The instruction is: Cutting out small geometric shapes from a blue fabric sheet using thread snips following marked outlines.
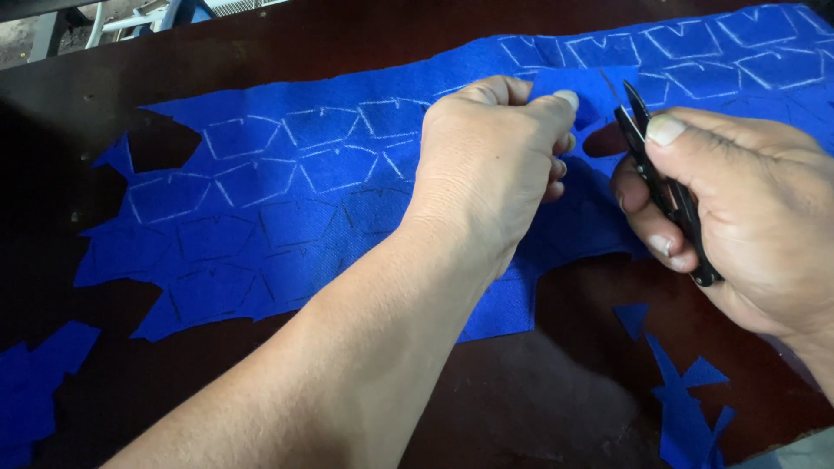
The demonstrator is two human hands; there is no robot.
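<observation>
Bare table near; scraps right; cloth ahead.

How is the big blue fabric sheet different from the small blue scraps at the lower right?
The blue fabric sheet is large and carries white chalk outlines; the blue scraps are small, irregular triangles, apparently unmarked. The left hand grips the sheet's edge beside the right hand; the scraps lie untouched. Both share the same blue and lie on the dark table.

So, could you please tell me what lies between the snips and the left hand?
In the head view, only a small raised piece of blue cloth, pinched by the left hand, lies before the snips.
</observation>
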